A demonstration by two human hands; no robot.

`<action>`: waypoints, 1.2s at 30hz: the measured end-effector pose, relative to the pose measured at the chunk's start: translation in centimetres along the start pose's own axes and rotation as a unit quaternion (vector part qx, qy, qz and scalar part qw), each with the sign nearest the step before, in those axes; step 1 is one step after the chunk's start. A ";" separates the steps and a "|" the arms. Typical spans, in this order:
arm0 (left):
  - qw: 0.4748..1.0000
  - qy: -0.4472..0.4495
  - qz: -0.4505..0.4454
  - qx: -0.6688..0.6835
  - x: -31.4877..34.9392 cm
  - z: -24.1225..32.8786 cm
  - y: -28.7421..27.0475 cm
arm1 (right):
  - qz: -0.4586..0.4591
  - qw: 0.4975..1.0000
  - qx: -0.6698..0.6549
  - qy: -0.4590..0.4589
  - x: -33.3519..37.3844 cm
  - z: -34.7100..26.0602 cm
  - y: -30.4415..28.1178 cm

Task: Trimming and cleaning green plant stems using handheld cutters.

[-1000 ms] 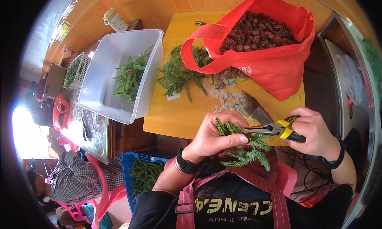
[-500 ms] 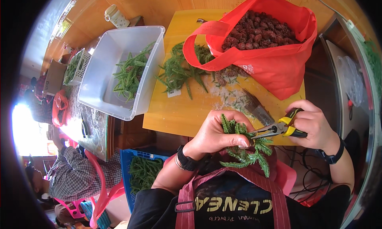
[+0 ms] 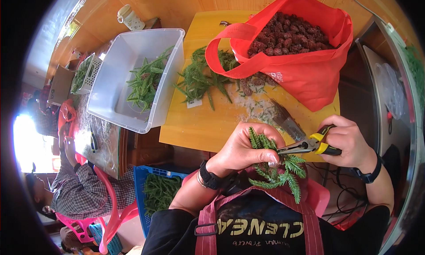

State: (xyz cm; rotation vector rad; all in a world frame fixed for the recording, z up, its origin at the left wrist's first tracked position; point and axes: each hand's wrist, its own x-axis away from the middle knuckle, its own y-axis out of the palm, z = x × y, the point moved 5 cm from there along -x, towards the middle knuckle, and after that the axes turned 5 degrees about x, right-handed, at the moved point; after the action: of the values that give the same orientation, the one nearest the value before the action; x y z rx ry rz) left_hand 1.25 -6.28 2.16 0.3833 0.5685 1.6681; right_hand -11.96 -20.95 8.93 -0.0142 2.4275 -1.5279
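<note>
We pinch green needle-leaved sprig [image 3: 292,167] in left hand [image 3: 248,148], nearer us than red fabric bag [image 3: 305,82]; right hand [image 3: 349,144] wrapped round yellow-and-black long-nosed pliers [image 3: 312,144]. If tips slip, we could nip ourselves.

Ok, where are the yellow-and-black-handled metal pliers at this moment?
In the head view, the pliers are right of centre, gripped in the right hand, their tips at the green needled sprig held in the left hand.
</note>
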 end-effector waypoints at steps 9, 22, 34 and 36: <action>0.999 -0.031 0.030 0.032 0.1 -1.0 -0.7 | 0.001 1.000 0.016 0.011 0.4 0.0 0.2; 0.998 -0.044 0.051 0.020 0.2 -0.5 -0.8 | -0.003 0.997 -0.026 0.076 0.5 0.9 0.4; 0.996 -0.030 0.078 -0.028 0.3 -1.1 -2.1 | 0.050 0.959 -0.112 0.256 2.6 2.9 1.1; 0.992 -0.021 0.115 -0.045 0.5 -0.7 -2.4 | 0.040 0.926 -0.061 0.369 4.7 4.6 2.2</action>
State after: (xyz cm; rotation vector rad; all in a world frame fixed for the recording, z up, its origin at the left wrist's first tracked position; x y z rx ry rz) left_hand 2.76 -5.64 0.24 0.4294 0.4274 1.8950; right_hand -15.09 -24.75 4.12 0.7578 3.0206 -1.5260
